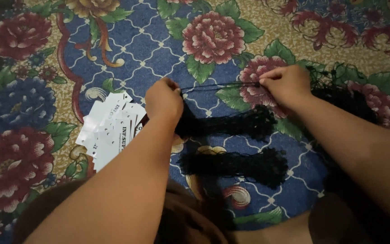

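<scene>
Nearest the camera, two bare forearms reach out over a floral carpet point(127, 49). The left hand point(163, 100) has its fingers curled shut on one end of thin black threads point(220, 86); the right hand point(286, 85) pinches the other end between fingertips, so the strands stretch taut between them. Just below lie two black thread bundles point(231, 124), one behind the other, on the carpet. A loose black heap point(346, 97) sits beyond the right wrist. White printed cards point(109, 129) are fanned out beside the left hand.
</scene>
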